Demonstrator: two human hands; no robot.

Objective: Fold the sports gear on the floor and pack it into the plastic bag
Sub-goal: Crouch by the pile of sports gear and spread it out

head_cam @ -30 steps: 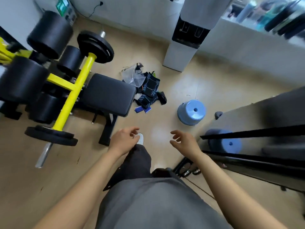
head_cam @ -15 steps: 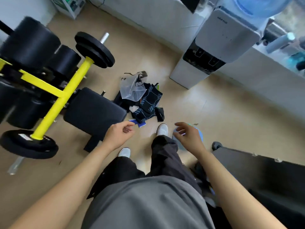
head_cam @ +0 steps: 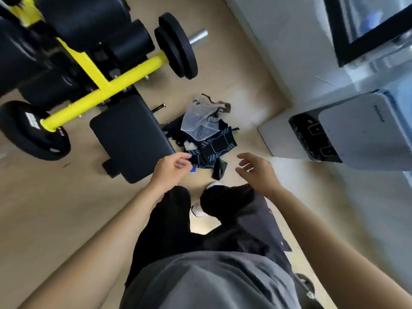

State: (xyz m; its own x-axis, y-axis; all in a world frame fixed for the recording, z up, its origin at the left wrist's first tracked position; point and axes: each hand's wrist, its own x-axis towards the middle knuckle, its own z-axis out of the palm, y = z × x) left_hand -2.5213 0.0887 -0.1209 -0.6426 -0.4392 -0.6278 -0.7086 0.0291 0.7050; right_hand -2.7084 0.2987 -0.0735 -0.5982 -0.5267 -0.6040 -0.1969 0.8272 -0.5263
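A heap of dark sports gear with teal patterning lies on the tan floor just ahead of my feet. A clear plastic bag lies crumpled on the far side of the heap. A small black piece sits at the heap's near edge. My left hand hovers above the heap's left edge, fingers loosely curled and holding nothing. My right hand hovers to the right of the heap, fingers spread and relaxed, also empty.
A black padded weight bench with a yellow frame and black plates stands close on the left. A white water dispenser stands on the right against the white wall. My legs and white shoes are below.
I have walked closer; the heap now lies right in front of my feet. Both hands have come forward over its near edge. The blue stool has left the view.
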